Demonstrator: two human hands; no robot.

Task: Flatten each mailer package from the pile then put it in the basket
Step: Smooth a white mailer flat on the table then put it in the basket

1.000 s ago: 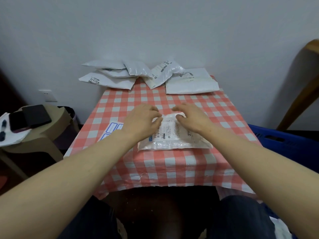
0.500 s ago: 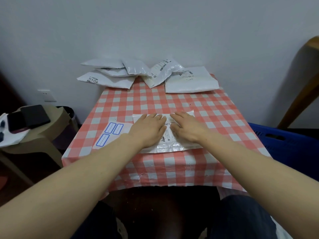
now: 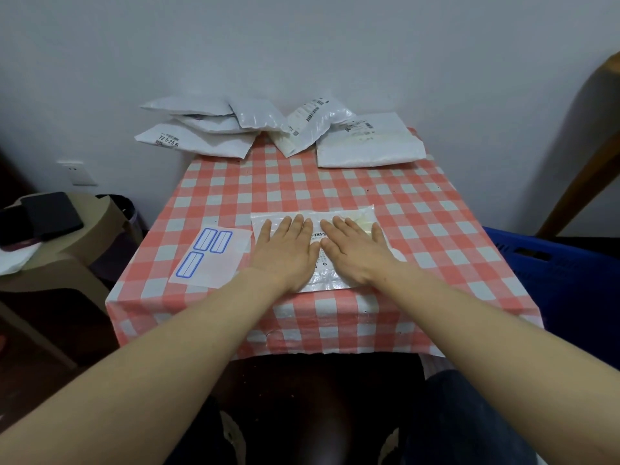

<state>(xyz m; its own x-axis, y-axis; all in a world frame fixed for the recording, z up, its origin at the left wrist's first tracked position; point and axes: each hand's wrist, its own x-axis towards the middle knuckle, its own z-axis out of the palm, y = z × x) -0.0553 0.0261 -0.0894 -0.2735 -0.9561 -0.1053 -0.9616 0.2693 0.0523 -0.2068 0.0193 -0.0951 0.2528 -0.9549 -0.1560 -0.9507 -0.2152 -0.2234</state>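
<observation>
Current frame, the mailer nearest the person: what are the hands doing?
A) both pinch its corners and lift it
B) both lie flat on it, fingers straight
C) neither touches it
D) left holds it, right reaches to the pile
B: the left hand and right hand lie side by side, palms down with straight fingers, on the mailer, which lies on the checked tablecloth.

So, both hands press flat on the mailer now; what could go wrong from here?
1. The mailer lies close to the front edge of the table; a pull toward the body may slide it off.
2. The sheet with blue labels lies just beside the left hand; an outward sweep could shove it away.
3. The right hand leaves the far right corner bare; air may stay there.
</observation>
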